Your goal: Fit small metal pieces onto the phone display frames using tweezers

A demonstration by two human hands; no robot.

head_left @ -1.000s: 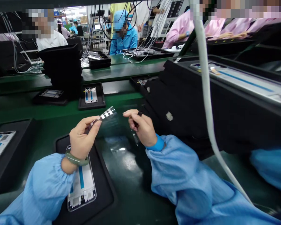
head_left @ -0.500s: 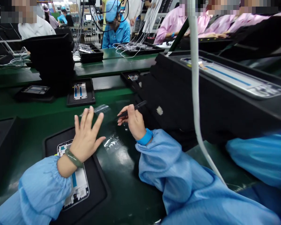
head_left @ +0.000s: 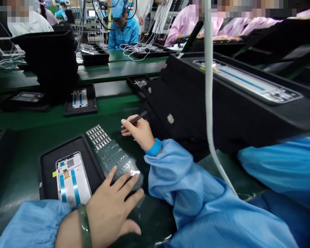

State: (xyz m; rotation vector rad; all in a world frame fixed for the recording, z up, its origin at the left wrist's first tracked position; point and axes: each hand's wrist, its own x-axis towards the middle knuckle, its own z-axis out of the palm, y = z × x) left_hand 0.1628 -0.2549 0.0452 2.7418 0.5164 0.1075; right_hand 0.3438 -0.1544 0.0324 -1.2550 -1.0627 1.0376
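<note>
My left hand (head_left: 108,210) is spread flat, fingers apart, at the lower end of a clear film sheet (head_left: 116,158). Small white-and-dark stickers (head_left: 98,137) sit in rows at the sheet's far end. Beyond them on the right, my right hand (head_left: 142,134) closes round slim black tweezers (head_left: 140,116); their tips are hidden by the fingers. Left of the sheet, a silver phone frame (head_left: 79,168) with blue strips and a yellow tab lies in a black tray (head_left: 47,168). My left wrist and hand cover the frame's lower end.
A tall stack of black trays (head_left: 51,58) stands at the back left. Another stack (head_left: 191,103) on the right bears a phone frame (head_left: 243,79). A white cable (head_left: 208,86) hangs before it. Farther back, a smaller tray (head_left: 91,103) holds a frame. Co-workers sit across the bench.
My left hand has moved down and toward me, uncovering the sticker sheet and more of the phone frame. My right hand has turned slightly, still holding the tweezers. The view has shifted a little.
</note>
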